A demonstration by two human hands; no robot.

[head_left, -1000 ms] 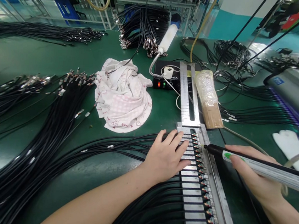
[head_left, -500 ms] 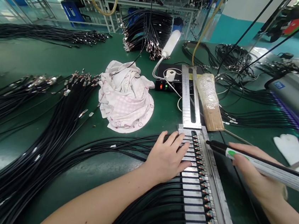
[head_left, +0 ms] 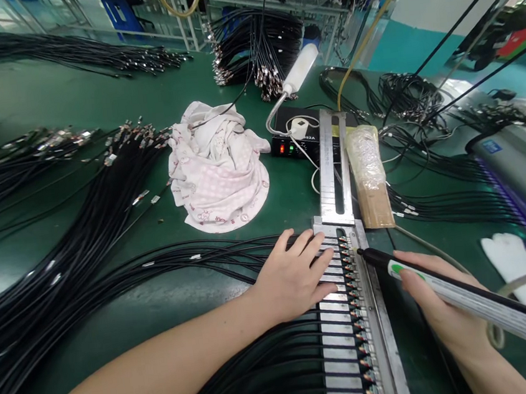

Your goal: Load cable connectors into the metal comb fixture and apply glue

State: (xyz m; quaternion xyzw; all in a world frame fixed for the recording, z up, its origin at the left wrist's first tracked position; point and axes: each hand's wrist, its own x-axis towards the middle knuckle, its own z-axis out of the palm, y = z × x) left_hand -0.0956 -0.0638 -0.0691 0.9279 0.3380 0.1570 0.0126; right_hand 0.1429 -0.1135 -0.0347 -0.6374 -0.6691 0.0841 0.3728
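My left hand (head_left: 293, 278) lies flat with fingers spread over black cables (head_left: 333, 305) laid side by side across a long metal fixture (head_left: 341, 364). Along the fixture's right side runs a row of small connectors (head_left: 356, 312) at the cable ends. In my right hand (head_left: 448, 309) is a long black pen-shaped tool (head_left: 471, 297) that looks like an electric screwdriver, with a white label and a green sticker. Its black nose points left at the upper part of the fixture's metal bar (head_left: 373, 311); whether it touches is hard to tell.
Beyond the fixture stand a black control box (head_left: 299, 146), a white lamp (head_left: 301, 71) and a taped block (head_left: 368, 176). A pink-and-white cloth (head_left: 223, 176) lies left, among cable bundles (head_left: 91, 221). White gloves (head_left: 519, 264) and a grey machine (head_left: 523, 169) are right.
My right hand has moved slightly left and up, bringing the tool's nose from the bar's outer edge to over it. My left hand stays in place.
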